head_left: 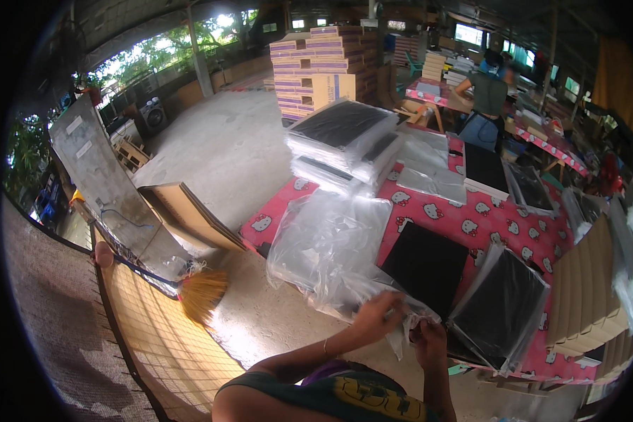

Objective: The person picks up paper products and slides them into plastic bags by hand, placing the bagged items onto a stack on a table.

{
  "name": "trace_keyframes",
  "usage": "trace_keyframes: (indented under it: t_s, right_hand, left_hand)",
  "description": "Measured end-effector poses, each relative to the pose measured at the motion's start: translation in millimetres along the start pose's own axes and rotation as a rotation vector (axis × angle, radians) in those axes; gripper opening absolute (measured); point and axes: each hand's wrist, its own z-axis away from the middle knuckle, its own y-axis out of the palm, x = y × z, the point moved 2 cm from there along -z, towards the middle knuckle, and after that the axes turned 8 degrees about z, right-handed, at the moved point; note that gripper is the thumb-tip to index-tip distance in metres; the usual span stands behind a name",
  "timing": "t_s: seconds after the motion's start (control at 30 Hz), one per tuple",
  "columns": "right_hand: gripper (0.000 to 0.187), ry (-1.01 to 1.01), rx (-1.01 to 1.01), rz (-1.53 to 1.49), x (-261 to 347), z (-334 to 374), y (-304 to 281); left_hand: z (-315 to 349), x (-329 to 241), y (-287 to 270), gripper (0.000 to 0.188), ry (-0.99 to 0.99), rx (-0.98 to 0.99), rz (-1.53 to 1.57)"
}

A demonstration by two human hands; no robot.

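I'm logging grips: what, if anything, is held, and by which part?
The right hand holds plastic by a bunched part; whether the left hand also grips it is unclear.

Left hand (381, 316) near right hand (429, 336)

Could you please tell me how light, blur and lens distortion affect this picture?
In the head view, daylight blows out a far window; glare whitens the clear plastic; a bright patch lights the floor; the left hand looks slightly soft; straight edges bow near the black rim.
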Motion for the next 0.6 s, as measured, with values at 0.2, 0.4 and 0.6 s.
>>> trace_keyframes:
  t_s: [0.2, 0.4, 0.6]
  right_hand:
    - [0.016, -0.145, -0.141, 0.172, -1, 1, 10]
    - [0.028, -0.159, -0.096, -0.141, 16, 14, 8]
    - [0.032, -0.184, 0.066, -0.034, 16, 12, 27]
  left_hand:
    - [9, 5, 16, 0.012, -0.211, 0.156, 0.088]
    - [-6, 8, -9, 0.012, -0.055, -0.118, -0.199]
    - [8, -10, 17, 0.018, -0.221, 0.271, 0.207]
